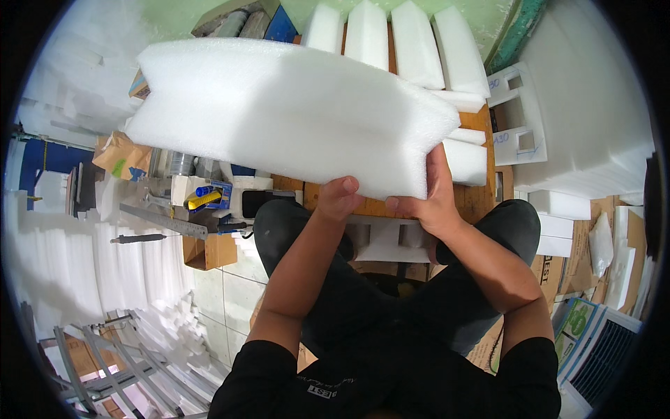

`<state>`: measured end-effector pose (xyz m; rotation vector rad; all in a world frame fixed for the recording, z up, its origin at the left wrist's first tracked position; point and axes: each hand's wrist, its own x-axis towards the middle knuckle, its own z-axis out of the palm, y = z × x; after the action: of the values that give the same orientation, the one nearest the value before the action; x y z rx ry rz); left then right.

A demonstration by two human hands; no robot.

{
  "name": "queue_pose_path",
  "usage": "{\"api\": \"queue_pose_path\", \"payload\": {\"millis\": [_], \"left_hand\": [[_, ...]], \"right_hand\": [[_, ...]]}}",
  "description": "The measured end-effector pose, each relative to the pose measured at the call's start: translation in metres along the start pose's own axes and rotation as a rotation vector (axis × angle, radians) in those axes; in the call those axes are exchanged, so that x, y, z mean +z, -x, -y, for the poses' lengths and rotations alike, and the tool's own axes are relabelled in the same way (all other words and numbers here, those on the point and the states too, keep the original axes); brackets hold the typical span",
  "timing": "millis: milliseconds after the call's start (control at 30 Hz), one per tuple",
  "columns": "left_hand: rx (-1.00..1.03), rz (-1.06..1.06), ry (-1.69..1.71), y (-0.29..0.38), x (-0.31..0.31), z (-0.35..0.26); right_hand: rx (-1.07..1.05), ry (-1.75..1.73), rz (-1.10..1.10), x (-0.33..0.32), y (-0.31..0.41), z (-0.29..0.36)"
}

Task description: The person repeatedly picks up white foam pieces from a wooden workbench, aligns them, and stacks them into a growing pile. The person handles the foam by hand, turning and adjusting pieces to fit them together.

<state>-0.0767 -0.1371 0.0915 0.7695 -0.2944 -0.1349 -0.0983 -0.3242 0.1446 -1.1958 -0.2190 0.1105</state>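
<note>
A long white foam piece (pixel 293 115) with notched ends is held up above the wooden workbench (pixel 479 199). My left hand (pixel 340 198) grips its lower edge, with the thumb on the near side and the fingers hidden beneath. At the right end, my right hand (pixel 434 199) holds the corner, thumb at the bottom edge and fingers up along the notched side. Behind the piece, several white foam blocks (pixel 416 47) lie side by side on the bench. More foam pieces (pixel 466 162) sit just right of the held one.
At left are a metal ruler (pixel 167 220), a yellow-handled cutter (pixel 204 199), a phone (pixel 268 203) and a soldering-iron-like tool (pixel 138 238). Foam sheets (pixel 120 262) stand at far left. A cut foam frame (pixel 523 115) leans at right. A boxed appliance (pixel 596 345) stands lower right.
</note>
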Motion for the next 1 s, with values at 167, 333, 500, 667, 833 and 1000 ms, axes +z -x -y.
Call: {"api": "queue_pose_path", "payload": {"millis": [167, 333, 500, 667, 833, 1000], "left_hand": [[-0.012, 0.072, -0.059, 0.007, -0.017, 0.003], [0.439, 0.231, 0.019, -0.015, -0.041, -0.031], [0.567, 0.180, -0.036, -0.008, -0.062, -0.087], [0.591, 0.383, 0.147, -0.012, -0.063, -0.079], [0.688, 0.039, -0.125, -0.002, -0.067, -0.090], [0.773, -0.440, -0.222, 0.003, -0.048, -0.123]], "right_hand": [[0.010, 0.139, -0.035, -0.005, 0.001, -0.005], [-0.069, 0.247, -0.051, -0.028, 0.004, -0.019], [-0.062, 0.257, 0.009, -0.038, 0.013, -0.020], [-0.056, 0.284, 0.034, -0.048, 0.019, -0.030], [-0.091, 0.346, 0.008, -0.063, 0.017, -0.035], [-0.024, 0.353, -0.034, -0.092, 0.012, -0.021]]}}
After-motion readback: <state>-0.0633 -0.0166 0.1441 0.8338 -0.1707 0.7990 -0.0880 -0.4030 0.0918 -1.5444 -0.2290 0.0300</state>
